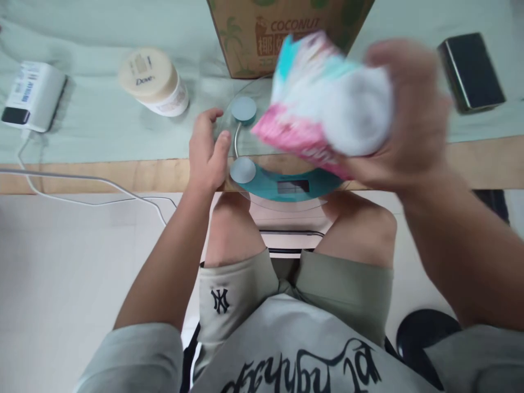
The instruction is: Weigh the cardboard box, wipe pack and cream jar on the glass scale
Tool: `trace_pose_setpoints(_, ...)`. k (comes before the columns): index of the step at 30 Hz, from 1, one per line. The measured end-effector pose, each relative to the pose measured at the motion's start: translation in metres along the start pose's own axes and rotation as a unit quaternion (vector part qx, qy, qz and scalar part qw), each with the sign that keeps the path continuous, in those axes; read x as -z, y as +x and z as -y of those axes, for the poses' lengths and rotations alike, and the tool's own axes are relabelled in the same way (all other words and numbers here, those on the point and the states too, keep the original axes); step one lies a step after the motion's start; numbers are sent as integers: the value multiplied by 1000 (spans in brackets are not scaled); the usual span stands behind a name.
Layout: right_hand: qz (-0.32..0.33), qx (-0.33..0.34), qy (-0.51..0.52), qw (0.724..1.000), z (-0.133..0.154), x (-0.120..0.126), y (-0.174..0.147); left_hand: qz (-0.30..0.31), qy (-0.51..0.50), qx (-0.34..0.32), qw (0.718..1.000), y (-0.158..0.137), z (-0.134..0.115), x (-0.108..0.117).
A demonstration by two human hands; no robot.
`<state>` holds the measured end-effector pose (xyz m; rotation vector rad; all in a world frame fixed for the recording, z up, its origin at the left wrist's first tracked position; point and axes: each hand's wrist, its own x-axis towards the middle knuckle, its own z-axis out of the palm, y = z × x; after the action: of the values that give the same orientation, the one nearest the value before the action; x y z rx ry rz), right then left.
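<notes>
My right hand (409, 120) is closed round a pink, white and teal plastic packet (303, 103). A round white end (358, 112) faces me, and both hand and packet are blurred by motion. They hang above the right part of a round glass weighing scale (270, 186), covering much of it. The scale has a teal curved strip with a small dark display and silver discs, and its near edge juts past the table's edge. My left hand (208, 153) grips the scale's left rim, thumb and forefinger showing; the other fingers are mostly hidden.
A brown coconut carton (245, 49) stands behind the scale. Left of it are a cream-lidded Dove jar (153, 82) and a white power bank (35, 95) with a cable (94, 180) trailing over the table edge. A black box (472, 71) lies on the right of the pale green cloth (94, 65).
</notes>
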<state>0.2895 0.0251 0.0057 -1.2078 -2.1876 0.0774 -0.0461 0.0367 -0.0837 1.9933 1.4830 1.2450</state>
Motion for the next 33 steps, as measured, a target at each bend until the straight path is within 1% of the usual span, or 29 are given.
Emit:
trace_pose_setpoints(2, 85, 52, 3, 995, 17, -18, 8, -23, -8, -55, 998, 4, -15, 4)
trace_pose_setpoints(4, 165, 65, 10, 984, 21, -29, 16, -35, -18, -119, 992, 11, -38, 6)
trace_pose_setpoints(6, 195, 58, 10, 979, 20, -32, 21, -13, -16, -175, 984, 19, -60, 2)
trace_pose_setpoints(8, 195, 40, 4, 980, 20, -32, 22, 34, -2, -205, 978, 26, -75, -6)
trace_pose_setpoints(10, 191, 21, 7, 981, 21, -32, 20, 80, 8, -197, 977, 30, -79, -17)
trace_pose_setpoints(12, 188, 11, 13, 982, 23, -36, 17, 114, 1, -157, 981, 30, -76, -27)
trace_pose_setpoints(13, 182, 12, 16, 983, 23, -39, 16, 122, -7, -133, 984, 29, -74, -31)
trace_pose_setpoints(16, 157, 24, 27, 987, 20, -48, 13, 118, -27, -73, 990, 25, -70, -37)
trace_pose_setpoints(18, 146, 24, 34, 988, 16, -52, 12, 109, -25, -54, 992, 23, -70, -39)
trace_pose_setpoints(21, 143, 17, 38, 989, 12, -55, 10, 104, -13, -52, 993, 23, -71, -41)
trace_pose_setpoints(24, 153, 23, 37, 987, 9, -55, 11, 104, -20, -52, 993, 24, -72, -40)
trace_pose_setpoints(28, 176, 29, 38, 983, 8, -54, 15, 128, -34, -58, 990, 25, -69, -36)
trace_pose_setpoints(31, 193, 18, 38, 980, 11, -52, 18, 143, -24, -58, 988, 25, -68, -34)
trace_pose_setpoints(33, 199, 8, 41, 979, 14, -50, 19, 143, -29, -53, 988, 25, -68, -34)
